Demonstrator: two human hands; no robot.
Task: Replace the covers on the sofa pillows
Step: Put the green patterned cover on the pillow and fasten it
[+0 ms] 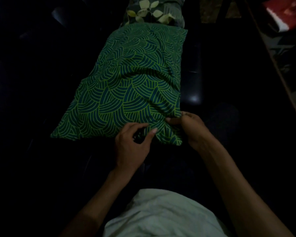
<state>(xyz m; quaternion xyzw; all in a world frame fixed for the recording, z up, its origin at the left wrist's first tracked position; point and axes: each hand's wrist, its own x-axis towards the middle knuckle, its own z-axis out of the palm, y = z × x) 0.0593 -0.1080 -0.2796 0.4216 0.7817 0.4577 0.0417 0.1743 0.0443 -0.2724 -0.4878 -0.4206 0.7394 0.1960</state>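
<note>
A green pillow cover (126,89) with a yellow-green line pattern lies flat and rumpled on a dark sofa, with a bulge in its middle. My right hand (190,124) pinches the cover's fabric at its near right corner. Just left of it, my left hand (133,142) rests at the cover's near edge with fingers curled toward the fabric; whether it grips the edge is lost in shadow. A second pillow (154,12) with a pale leaf print sits beyond the green cover's far edge.
The dark sofa (41,74) spreads left and right of the cover. A wooden-edged shelf or table (278,65) runs along the right side, with a red and white object (284,12) on it. The room is very dim.
</note>
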